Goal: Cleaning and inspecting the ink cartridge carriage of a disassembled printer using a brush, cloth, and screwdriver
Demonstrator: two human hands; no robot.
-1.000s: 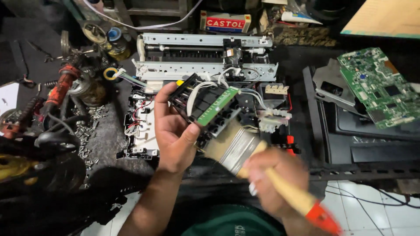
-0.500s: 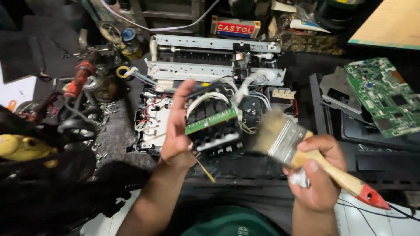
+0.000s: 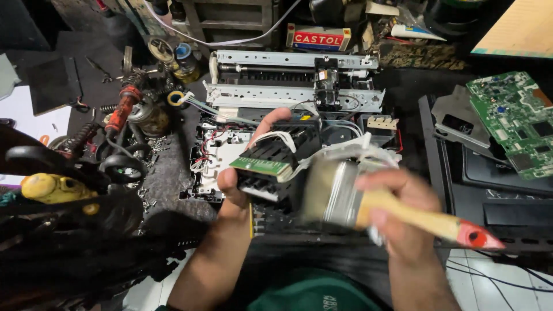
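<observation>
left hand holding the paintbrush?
No, the right hand grips the paintbrush; the left hand holds a black carriage part.

1. A dark, cluttered work surface (image 3: 86, 52) carried everything, with pale floor tiles (image 3: 501, 288) showing at the near right
2. In the middle lay an opened printer chassis (image 3: 230, 155), and just beyond it a metal rail assembly (image 3: 276, 78)
3. At the far left sat a red-handled tool (image 3: 122, 109), a roll of tape (image 3: 183, 53) and scattered small screws (image 3: 152, 147)
4. A yellow object (image 3: 49, 187) and black cables (image 3: 115, 167) lay at the near left
5. On the right lay a green circuit board (image 3: 515, 118), resting on a grey metal plate (image 3: 455, 124) and dark panels (image 3: 507, 178)
6. A red and white box (image 3: 318, 37) stood at the far edge
</observation>
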